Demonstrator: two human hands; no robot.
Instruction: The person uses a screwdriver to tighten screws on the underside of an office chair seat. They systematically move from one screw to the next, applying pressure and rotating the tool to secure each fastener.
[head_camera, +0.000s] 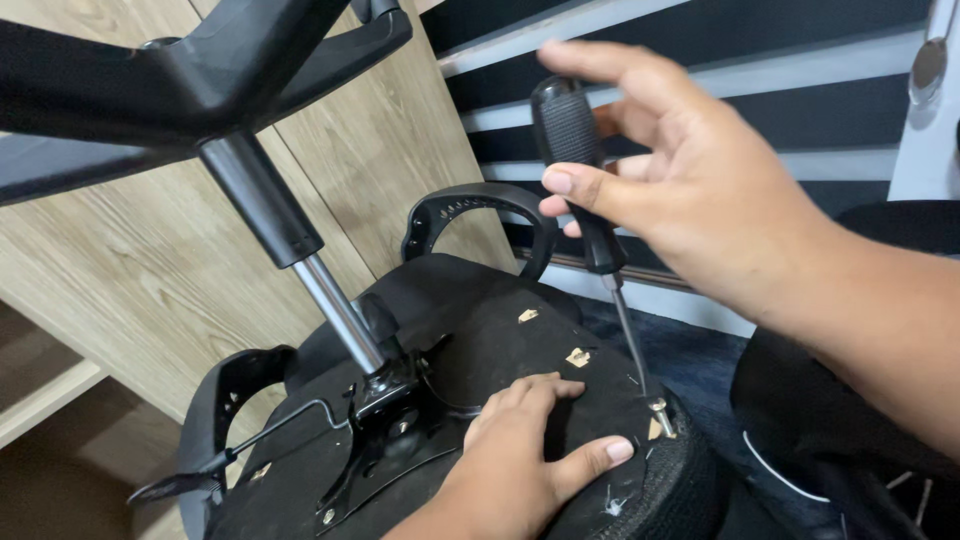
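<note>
An office chair lies upside down, its black seat underside (500, 330) facing me. My right hand (680, 180) holds a black-handled screwdriver (575, 150) upright between thumb and fingers; its thin shaft runs down to a silver screw (660, 410) at the seat's right edge. My left hand (520, 450) rests flat on the seat underside, fingers spread, just left of that screw. A black metal mechanism plate (390, 420) sits at the seat's centre, with the gas cylinder (300, 250) rising from it to the black star base (200, 70) at top left.
Two black armrests (480, 205) (225, 400) stick out from the seat. A thin lever (250, 440) extends from the plate toward the lower left. Light wood cabinet panels (130, 290) stand behind. A dark wall with pale stripes (800, 80) is at right, dark carpet (690, 350) below.
</note>
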